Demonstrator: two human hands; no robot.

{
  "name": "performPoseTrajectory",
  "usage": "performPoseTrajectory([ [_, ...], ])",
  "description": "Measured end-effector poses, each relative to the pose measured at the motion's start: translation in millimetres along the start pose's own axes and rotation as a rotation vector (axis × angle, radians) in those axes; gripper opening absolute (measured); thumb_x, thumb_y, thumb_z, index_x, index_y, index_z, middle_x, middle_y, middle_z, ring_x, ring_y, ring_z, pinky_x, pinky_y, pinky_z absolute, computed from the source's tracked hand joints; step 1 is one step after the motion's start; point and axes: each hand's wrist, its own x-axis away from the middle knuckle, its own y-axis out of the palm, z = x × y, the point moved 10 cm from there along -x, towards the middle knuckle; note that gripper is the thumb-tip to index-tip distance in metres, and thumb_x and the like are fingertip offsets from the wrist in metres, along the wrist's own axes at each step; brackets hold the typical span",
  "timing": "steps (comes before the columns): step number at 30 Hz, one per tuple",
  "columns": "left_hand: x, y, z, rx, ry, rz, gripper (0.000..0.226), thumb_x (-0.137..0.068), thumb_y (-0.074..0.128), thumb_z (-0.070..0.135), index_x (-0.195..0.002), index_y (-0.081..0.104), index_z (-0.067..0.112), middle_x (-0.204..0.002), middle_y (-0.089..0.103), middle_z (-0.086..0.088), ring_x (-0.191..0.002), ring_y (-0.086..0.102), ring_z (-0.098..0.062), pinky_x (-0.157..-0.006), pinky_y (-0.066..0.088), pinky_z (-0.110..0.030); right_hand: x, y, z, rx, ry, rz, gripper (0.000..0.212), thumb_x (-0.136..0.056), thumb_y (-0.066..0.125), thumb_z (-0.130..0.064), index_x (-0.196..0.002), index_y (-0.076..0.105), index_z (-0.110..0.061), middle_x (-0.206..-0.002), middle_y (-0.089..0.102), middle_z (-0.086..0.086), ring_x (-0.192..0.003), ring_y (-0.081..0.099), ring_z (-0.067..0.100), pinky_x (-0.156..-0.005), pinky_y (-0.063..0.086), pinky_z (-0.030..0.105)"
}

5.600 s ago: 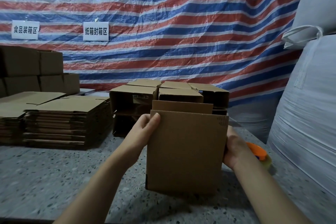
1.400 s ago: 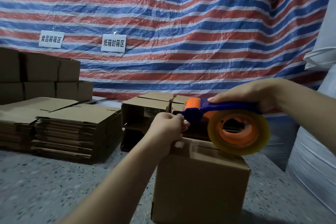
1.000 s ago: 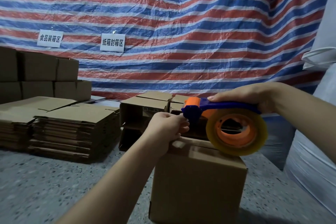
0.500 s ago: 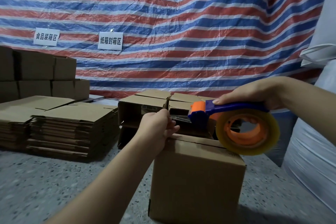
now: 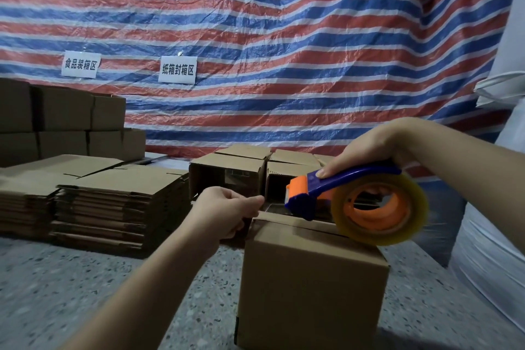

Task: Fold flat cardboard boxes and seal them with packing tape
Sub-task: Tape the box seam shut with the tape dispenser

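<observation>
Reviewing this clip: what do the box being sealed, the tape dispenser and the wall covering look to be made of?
Box: brown cardboard, matte, with creased flap edges.
Tape dispenser: likely moulded plastic, smooth blue handle and orange head; its roll looks like clear yellowish film, glossy.
Wall covering: probably woven plastic tarpaulin, striped red, white and blue, wrinkled with a slight sheen.

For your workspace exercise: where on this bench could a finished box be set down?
Bare speckled bench lies in front of the flat cardboard stacks, left of the brown cardboard box. A smaller patch lies between that box and the white sacks. The back is crowded with open boxes.
</observation>
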Motion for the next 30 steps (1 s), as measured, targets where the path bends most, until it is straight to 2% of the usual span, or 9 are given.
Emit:
performPoseTrajectory([
  [4, -1.2, 1.7, -11.9, 0.05, -0.053, -0.058, 0.025, -0.086, 0.074, 0.028, -0.075, 0.071, 0.006, -0.054, 0.062, 0.003, -0.043, 0.049, -0.005, -0.043, 0.04, -0.018, -0.1, 5.1, -13.3, 0.079, 0.027, -0.063, 0.081, -0.052, 0.077, -0.068, -0.11, 0.067, -0.012, -0.08, 0.076, 0.006, -0.062, 0.071, 0.016, -0.053, 0.056, 0.025],
  [8, -2.9, 8.6, -28.6, 0.236, -0.138, -0.141, 0.019, -0.091, 0.068, 0.018, -0.076, 0.062, 0.007, -0.055, 0.053, 0.001, -0.046, 0.044, -0.009, -0.047, 0.038, -0.02, -2.9, 6.4, -24.6, 0.141, 0.038, -0.098, 0.084, -0.053, 0.077, -0.068, -0.115, 0.066, -0.012, -0.085, 0.076, 0.006, -0.069, 0.072, 0.016, -0.059, 0.057, 0.025],
  [11, -2.7, 16.0, -38.8, 0.339, -0.181, -0.209, 0.012, -0.092, 0.065, 0.016, -0.087, 0.063, 0.005, -0.059, 0.05, -0.001, -0.048, 0.043, -0.01, -0.045, 0.038, -0.018, -6.3, 6.8, -25.1, 0.128, 0.034, -0.103, 0.088, -0.051, 0.078, -0.068, -0.119, 0.064, -0.013, -0.089, 0.076, 0.006, -0.072, 0.072, 0.016, -0.061, 0.058, 0.026],
  [13, -2.8, 18.8, -44.7, 0.384, -0.202, -0.214, 0.013, -0.093, 0.064, 0.015, -0.093, 0.064, 0.002, -0.061, 0.051, -0.002, -0.049, 0.044, -0.01, -0.043, 0.041, -0.018, -8.9, 7.1, -24.6, 0.109, 0.027, -0.103, 0.088, -0.052, 0.079, -0.067, -0.121, 0.063, -0.014, -0.093, 0.077, 0.007, -0.075, 0.072, 0.017, -0.063, 0.058, 0.026],
  [16, -2.3, 21.5, -51.7, 0.445, -0.239, -0.199, 0.014, -0.093, 0.064, 0.014, -0.09, 0.066, 0.0, -0.064, 0.053, -0.005, -0.051, 0.047, -0.012, -0.042, 0.045, -0.018, -11.1, 8.7, -25.6, 0.092, 0.026, -0.107, 0.081, -0.061, 0.078, -0.066, -0.123, 0.063, -0.016, -0.094, 0.077, 0.007, -0.076, 0.072, 0.017, -0.064, 0.058, 0.026],
  [24, -1.9, 19.1, -61.4, 0.506, -0.27, -0.156, 0.019, -0.091, 0.066, 0.013, -0.076, 0.064, 0.002, -0.061, 0.058, -0.006, -0.046, 0.057, -0.012, -0.041, 0.048, -0.02, -13.2, 13.1, -30.3, 0.08, 0.012, -0.109, 0.082, -0.056, 0.078, -0.065, -0.121, 0.064, -0.017, -0.086, 0.077, 0.005, -0.068, 0.072, 0.015, -0.059, 0.057, 0.024],
  [30, -4.9, 23.3, -70.8, 0.439, -0.268, -0.194, 0.017, -0.092, 0.066, 0.018, -0.095, 0.067, 0.001, -0.071, 0.055, -0.007, -0.056, 0.052, -0.014, -0.049, 0.049, -0.02, -13.9, 14.8, -31.9, 0.086, 0.008, -0.108, 0.084, -0.054, 0.077, -0.064, -0.121, 0.063, -0.016, -0.084, 0.076, 0.005, -0.065, 0.071, 0.015, -0.057, 0.056, 0.023],
])
